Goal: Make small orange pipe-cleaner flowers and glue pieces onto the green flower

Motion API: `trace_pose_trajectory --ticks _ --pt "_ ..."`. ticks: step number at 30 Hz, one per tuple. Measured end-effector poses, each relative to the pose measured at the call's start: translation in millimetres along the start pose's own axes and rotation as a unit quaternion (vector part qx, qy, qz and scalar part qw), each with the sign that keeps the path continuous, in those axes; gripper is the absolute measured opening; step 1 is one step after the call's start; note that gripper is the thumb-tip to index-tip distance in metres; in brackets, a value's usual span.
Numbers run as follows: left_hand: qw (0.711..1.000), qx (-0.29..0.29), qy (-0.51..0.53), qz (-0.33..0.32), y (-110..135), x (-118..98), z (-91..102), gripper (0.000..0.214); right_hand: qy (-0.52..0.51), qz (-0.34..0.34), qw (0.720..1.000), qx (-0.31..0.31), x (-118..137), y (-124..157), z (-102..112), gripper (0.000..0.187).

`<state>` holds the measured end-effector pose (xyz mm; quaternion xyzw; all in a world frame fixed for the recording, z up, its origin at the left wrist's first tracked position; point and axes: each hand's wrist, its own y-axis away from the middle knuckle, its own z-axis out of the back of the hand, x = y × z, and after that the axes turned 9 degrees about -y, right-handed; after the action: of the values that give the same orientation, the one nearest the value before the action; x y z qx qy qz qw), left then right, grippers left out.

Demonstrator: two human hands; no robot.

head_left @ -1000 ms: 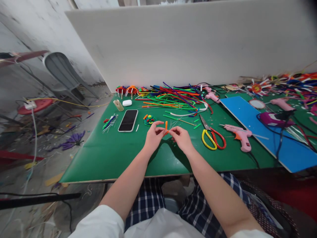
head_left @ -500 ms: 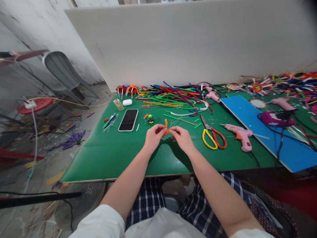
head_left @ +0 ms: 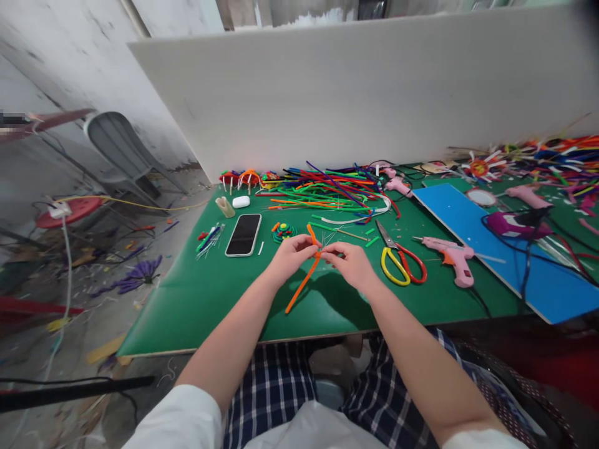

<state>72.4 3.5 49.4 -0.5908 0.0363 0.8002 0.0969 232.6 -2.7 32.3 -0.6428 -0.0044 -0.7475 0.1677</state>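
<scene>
An orange pipe cleaner (head_left: 301, 291) is pinched between both hands above the green table. My left hand (head_left: 294, 254) is closed on it, with one short end sticking up past the fingertips. The fingertips of my right hand (head_left: 344, 259) grip it close beside the left, and a long straight length slants down toward me. Just beyond my left hand lies a coiled green piece (head_left: 284, 232) with red and yellow spots. Scissors (head_left: 397, 257) with one yellow and one red handle rest to the right of my right hand.
A phone (head_left: 243, 235) and a white earbud case (head_left: 241, 201) lie at the left. Many coloured pipe cleaners (head_left: 327, 187) are heaped at the back. Right of the scissors are a pink glue gun (head_left: 452, 257) and a blue board (head_left: 496, 243). A white panel (head_left: 350, 100) stands behind.
A long orange length now hangs down toward me from between my fingers, where only a short upper end and a bit at the fingertips showed before. The camera view has tilted slightly upward.
</scene>
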Motion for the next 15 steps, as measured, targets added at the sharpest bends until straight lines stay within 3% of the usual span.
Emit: trace_pose_trajectory --ticks 2,4,8,12,15 --pt "0.998 0.055 -0.018 -0.025 -5.1 -19.6 11.1 0.015 -0.008 -0.011 1.000 0.016 16.3 -1.5 9.7 0.014" --pt "0.996 0.076 0.000 -0.047 -11.8 -38.3 19.4 0.014 -0.028 -0.007 0.999 0.036 35.8 -4.0 20.1 0.016" --pt "0.975 0.119 0.154 -0.109 -25.9 -64.8 21.3 0.009 -0.086 0.017 0.993 0.073 72.9 -9.8 37.2 0.015" --pt "0.938 0.138 0.270 -0.166 -35.8 -72.9 11.6 0.005 -0.112 0.052 0.989 0.077 88.8 -12.2 43.5 0.009" --pt "0.929 0.112 0.305 -0.176 -41.9 -72.4 9.1 0.008 -0.102 0.069 0.991 0.061 86.0 -11.5 44.0 0.007"
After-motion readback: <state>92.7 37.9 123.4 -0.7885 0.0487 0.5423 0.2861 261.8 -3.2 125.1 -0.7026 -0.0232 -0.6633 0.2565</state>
